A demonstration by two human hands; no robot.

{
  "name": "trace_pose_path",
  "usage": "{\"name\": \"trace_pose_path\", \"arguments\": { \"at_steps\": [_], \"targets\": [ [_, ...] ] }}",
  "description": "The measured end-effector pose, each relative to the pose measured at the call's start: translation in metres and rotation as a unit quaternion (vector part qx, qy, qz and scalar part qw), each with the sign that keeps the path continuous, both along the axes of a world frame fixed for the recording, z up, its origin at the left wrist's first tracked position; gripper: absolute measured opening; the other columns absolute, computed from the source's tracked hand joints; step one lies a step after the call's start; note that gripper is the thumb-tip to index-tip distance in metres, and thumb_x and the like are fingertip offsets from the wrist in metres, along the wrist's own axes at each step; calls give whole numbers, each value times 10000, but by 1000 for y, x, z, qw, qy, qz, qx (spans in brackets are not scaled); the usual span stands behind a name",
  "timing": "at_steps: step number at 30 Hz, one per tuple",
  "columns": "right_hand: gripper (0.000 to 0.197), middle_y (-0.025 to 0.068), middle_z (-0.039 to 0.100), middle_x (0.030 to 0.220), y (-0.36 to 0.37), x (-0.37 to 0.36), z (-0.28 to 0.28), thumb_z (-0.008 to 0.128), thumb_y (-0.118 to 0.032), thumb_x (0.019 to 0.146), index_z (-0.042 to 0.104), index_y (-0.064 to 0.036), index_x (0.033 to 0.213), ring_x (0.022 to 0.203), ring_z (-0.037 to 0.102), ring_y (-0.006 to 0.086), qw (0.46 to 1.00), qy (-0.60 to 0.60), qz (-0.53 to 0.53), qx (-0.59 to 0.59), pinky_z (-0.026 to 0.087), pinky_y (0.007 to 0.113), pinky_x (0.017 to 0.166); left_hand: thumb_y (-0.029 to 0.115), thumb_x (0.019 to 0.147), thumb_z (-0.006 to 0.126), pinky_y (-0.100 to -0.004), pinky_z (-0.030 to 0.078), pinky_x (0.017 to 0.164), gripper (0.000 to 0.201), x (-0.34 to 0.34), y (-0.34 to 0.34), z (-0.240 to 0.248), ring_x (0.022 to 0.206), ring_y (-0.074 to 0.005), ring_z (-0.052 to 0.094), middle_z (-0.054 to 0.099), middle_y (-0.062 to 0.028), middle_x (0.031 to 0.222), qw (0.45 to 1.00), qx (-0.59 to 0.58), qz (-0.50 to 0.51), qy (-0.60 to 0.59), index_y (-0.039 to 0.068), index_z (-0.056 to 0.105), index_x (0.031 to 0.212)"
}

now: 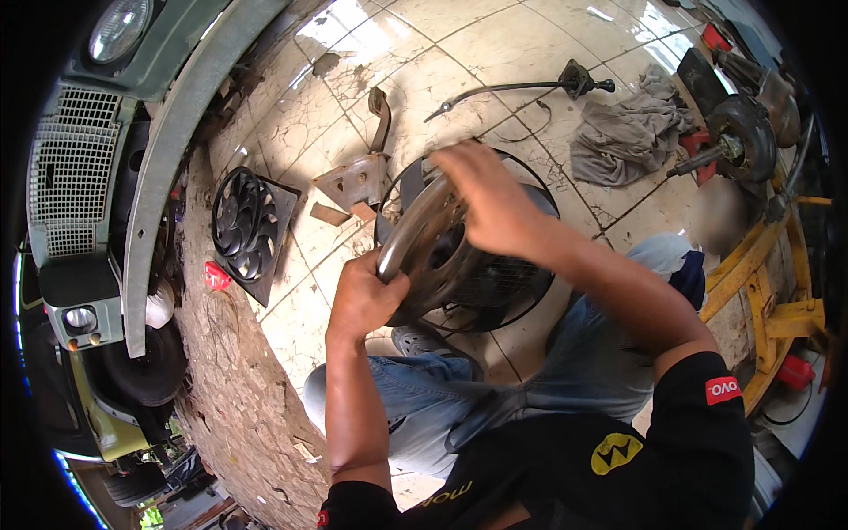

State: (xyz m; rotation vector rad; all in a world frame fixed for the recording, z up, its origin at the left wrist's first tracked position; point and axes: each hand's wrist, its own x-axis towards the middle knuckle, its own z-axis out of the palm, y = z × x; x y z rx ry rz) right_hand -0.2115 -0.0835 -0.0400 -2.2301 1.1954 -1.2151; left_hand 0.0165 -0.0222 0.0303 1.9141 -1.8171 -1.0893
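Observation:
A round, worn brown-grey metal disc with a thick curved rim and a dark central hole (415,234) is held tilted in front of me. My left hand (364,300) is closed round its lower left rim, thumb on the near side. My right hand (486,199) lies over its upper edge with fingers bent across the rim; slight blur and the hand itself hide the fingertips. Just below and behind the disc, between my legs, is a black round fan housing with a wire grille (508,287), partly covered by the disc.
On the tiled floor (477,44) lie a black fan (247,221), a rusty pedal bracket (353,181), a lever with a long rod (512,87) and a grey rag (627,132). A yellow metal frame (764,309) stands at right, a vehicle's metal bumper (163,168) at left.

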Motion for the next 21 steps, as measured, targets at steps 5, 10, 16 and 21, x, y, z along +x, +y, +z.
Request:
{"name": "trace_pose_path", "arguments": {
  "at_steps": [5,10,16,21],
  "targets": [
    [797,213,456,1486,4,-14,8,611,106,705,450,-41,1472,1374,446,378,996,61,58,18,323,487,1195,91,785,632,-335,528,678,245,-4,0,-1,669,-143,613,671,-130,705,1000,-1,-3,18,-35,715,978],
    [738,238,525,1347,-16,-33,-20,595,100,716,452,-21,1429,1243,534,413,982,-52,42,177,445,448,1045,104,796,669,-346,543,731,293,-5,-2,8,746,-202,693,718,-183,820,999,-1,-26,-26,-20,716,1056],
    [645,177,554,1205,-10,-34,-8,552,121,766,477,-52,1382,1020,585,324,988,-52,84,122,491,387,896,145,819,760,-362,554,811,520,-20,-20,3,885,-279,742,741,-233,985,988,-125,-63,64,29,657,1316],
    [570,148,561,1107,-3,-47,6,578,67,832,479,-49,1381,942,584,309,977,-67,118,163,488,387,847,146,822,733,-320,542,759,500,-16,-41,-12,798,-162,698,752,-170,912,989,-100,-102,39,78,676,1314]
  ]
}}
